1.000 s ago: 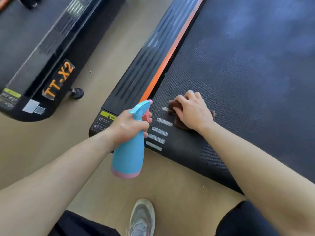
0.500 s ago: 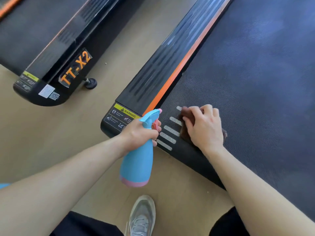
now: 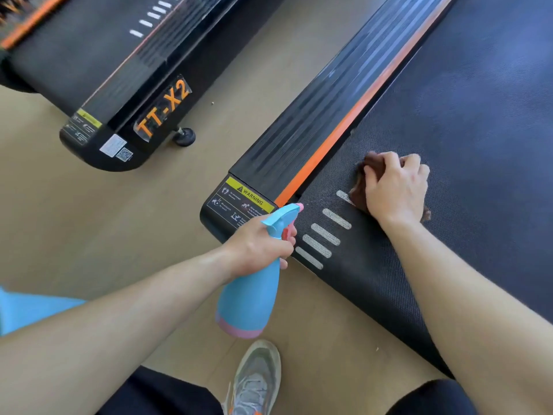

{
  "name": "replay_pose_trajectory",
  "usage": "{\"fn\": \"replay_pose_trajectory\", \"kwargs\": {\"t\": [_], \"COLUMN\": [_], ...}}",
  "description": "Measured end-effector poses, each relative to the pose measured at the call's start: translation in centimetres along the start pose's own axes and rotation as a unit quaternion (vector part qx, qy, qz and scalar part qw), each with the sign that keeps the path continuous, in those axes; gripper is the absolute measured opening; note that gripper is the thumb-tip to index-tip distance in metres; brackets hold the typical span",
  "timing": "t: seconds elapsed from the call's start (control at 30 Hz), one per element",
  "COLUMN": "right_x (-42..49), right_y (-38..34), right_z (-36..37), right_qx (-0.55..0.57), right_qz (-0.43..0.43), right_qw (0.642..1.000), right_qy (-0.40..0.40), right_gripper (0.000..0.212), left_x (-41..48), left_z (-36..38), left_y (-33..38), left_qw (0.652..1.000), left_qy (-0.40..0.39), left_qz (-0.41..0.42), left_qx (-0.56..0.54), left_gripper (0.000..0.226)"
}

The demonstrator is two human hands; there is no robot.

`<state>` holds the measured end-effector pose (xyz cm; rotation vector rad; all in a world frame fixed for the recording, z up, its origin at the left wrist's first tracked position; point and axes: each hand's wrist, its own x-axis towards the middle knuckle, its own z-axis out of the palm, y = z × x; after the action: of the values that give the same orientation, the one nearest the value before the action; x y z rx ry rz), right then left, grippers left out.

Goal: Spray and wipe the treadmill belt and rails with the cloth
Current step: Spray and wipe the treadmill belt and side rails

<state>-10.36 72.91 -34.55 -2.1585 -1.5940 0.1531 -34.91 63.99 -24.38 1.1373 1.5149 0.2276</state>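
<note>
Head | left grip (image 3: 259,247) round smooth blue bottle (image 3: 248,301) | right grip (image 3: 395,187) clutching crumpled brown cloth (image 3: 360,193) on pebbled belt (image 3: 466,115)

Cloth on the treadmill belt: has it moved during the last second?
Yes. The brown cloth under the right hand has slid up the treadmill belt, away from its near end, judged against the white stripes.

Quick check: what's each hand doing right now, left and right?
Left hand: closed around the neck of the blue spray bottle, fingers at the trigger.
Right hand: fingers curled over the brown cloth, holding it down on the belt.
</note>
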Motion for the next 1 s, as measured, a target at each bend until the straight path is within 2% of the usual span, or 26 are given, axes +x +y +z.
{"fn": "replay_pose_trajectory", "kwargs": {"t": [0.1, 0.17, 0.27, 0.33, 0.4, 0.47, 0.57, 0.63, 0.73, 0.87, 0.93, 1.0], "right_x": [4.2, 3.7, -2.5, -7.2, -7.2, -4.3, 1.7, 2.5, -1.4, -5.8, -3.3, -0.2], "right_y": [-1.9, -3.3, -4.4, -4.1, -3.3, -3.1, -3.1, -3.4, -3.3, -1.7, -1.9, -3.0], "right_z": [0.9, 1.2, 1.0, 0.4, 0.4, 1.3, 2.3, 2.4, 1.4, 0.5, 1.1, 1.8], "right_qx": [0.001, 0.004, 0.008, 0.015, 0.012, -0.013, -0.028, -0.029, -0.006, 0.017, -0.002, -0.02], "right_qz": [0.026, 0.0, -0.159, -0.286, -0.336, -0.302, -0.163, -0.117, -0.174, -0.312, -0.295, -0.209], "right_qw": [0.999, 0.999, 0.986, 0.956, 0.938, 0.95, 0.985, 0.991, 0.984, 0.946, 0.953, 0.977], "right_qy": [-0.027, -0.053, -0.059, -0.069, -0.089, -0.074, -0.044, -0.05, -0.039, -0.085, -0.068, -0.04], "right_gripper": [0.041, 0.04, 0.035, 0.029, 0.03, 0.032, 0.032, 0.033, 0.029, 0.027, 0.028, 0.03], "left_x": [-0.1, 0.2, 0.8, 1.4, 1.8, 2.3, 3.1, 3.7, 4.0, 4.3, 4.7, 4.9], "left_z": [-0.4, -0.6, -1.3, -1.9, -2.4, -2.6, -2.7, -2.7, -3.0, -3.1, -3.0, -2.8], "left_y": [0.6, 1.2, 2.4, 3.1, 3.6, 3.9, 4.5, 4.9, 5.5, 5.9, 6.0, 6.2], "left_qw": [0.999, 0.999, 0.998, 0.999, 0.999, 1.0, 0.999, 0.999, 0.998, 0.998, 0.999, 0.999], "left_qy": [-0.003, 0.009, 0.016, 0.014, 0.003, 0.001, 0.001, 0.004, 0.017, 0.01, 0.012, 0.006], "left_qz": [0.035, 0.048, 0.042, 0.031, 0.022, 0.024, 0.04, 0.046, 0.048, 0.055, 0.051, 0.047], "left_qx": [-0.008, -0.015, -0.051, -0.043, -0.023, -0.01, -0.002, -0.013, -0.032, -0.026, -0.015, -0.01], "left_gripper": [0.069, 0.067, 0.06, 0.056, 0.063, 0.057, 0.05, 0.055, 0.061, 0.052, 0.059, 0.063]}}
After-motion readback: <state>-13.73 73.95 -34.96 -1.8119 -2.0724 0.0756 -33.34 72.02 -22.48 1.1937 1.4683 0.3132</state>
